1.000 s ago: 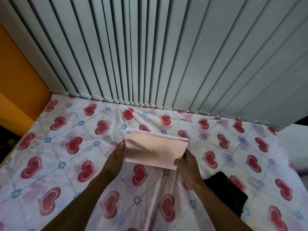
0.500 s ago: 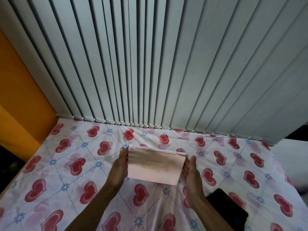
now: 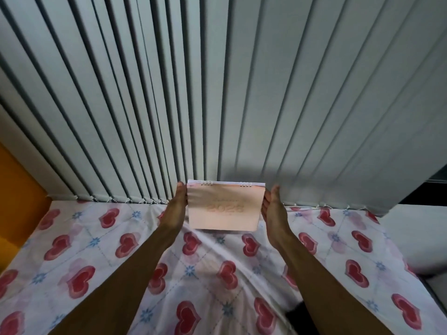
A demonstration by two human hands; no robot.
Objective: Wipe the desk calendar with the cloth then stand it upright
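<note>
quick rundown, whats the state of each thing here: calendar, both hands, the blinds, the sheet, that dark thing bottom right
desk calendar: upright, pink cover facing the camera, spiral binding on top, held at both side edges
left hand: pressed flat on the calendar's left edge
right hand: pressed flat on its right edge
vertical blinds: hanging closed
heart-print sheet: spread out, creased
dark object: mostly hidden behind the right forearm

A: Desk calendar [image 3: 223, 209]: matt, smooth peach card cover noted; thin white paper leaves seen at the top edge, bound by small metal wire loops [image 3: 207, 183].

B: Confirmed. Bed sheet [image 3: 101, 240]: soft woven cloth, matt, creased, printed with red hearts. Vertical blinds [image 3: 217, 93]: smooth grey slats, faint sheen recorded; material cannot be told.
</note>
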